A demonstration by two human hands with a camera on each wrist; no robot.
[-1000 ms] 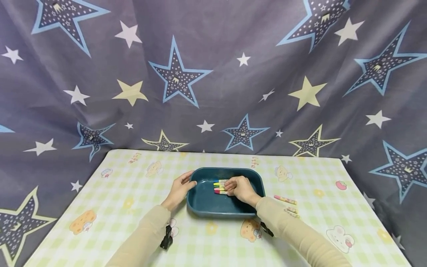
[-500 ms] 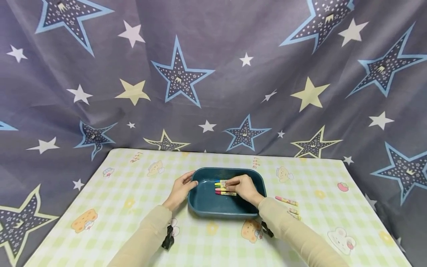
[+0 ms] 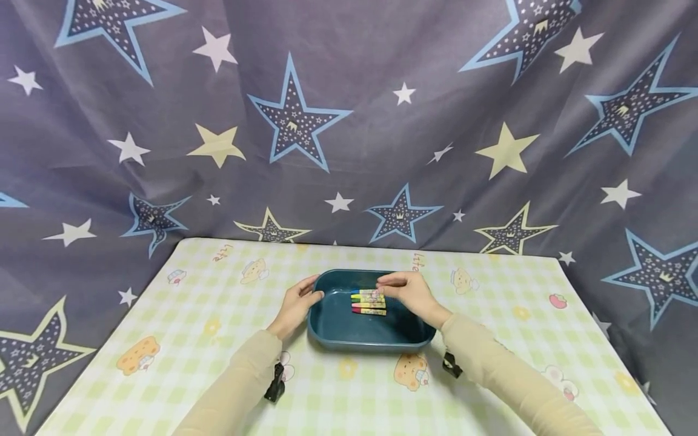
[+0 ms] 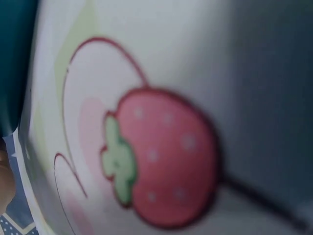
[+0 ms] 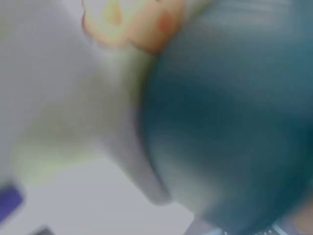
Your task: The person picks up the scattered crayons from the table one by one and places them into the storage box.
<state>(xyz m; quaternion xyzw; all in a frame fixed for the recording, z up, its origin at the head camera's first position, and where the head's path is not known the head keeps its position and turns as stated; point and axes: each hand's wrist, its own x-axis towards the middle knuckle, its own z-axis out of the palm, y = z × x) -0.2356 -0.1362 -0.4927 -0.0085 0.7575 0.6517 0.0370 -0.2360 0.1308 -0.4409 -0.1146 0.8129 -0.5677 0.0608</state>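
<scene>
A dark teal tray [image 3: 354, 346] stands on the table in the head view. My left hand [image 3: 294, 309] grips its left end, thumb over the rim and fingers along the outside. Several crayons [image 3: 369, 312] with blue, green, pink and red tips lie side by side in the tray, wrappers toward the right. My right hand [image 3: 411, 293] hovers over the tray's right half, its fingers bent loosely and fingertips close to the wrapped ends of the crayons. The tray's wall [image 5: 220, 122] fills much of the right wrist view, blurred. Only a sliver of the tray shows in the left wrist view.
A checked tablecloth [image 3: 218, 351] with cartoon prints covers the table, and a star-patterned curtain [image 3: 349, 133] hangs behind it. A blurred purple tip [image 5: 9, 200] shows at the left edge of the right wrist view. My right sleeve [image 3: 491, 351] crosses the table's right side.
My right hand has let go of the crayons and moved up and right, baring the row. The loose crayons on the table are now behind my right sleeve. My left hand has stayed put.
</scene>
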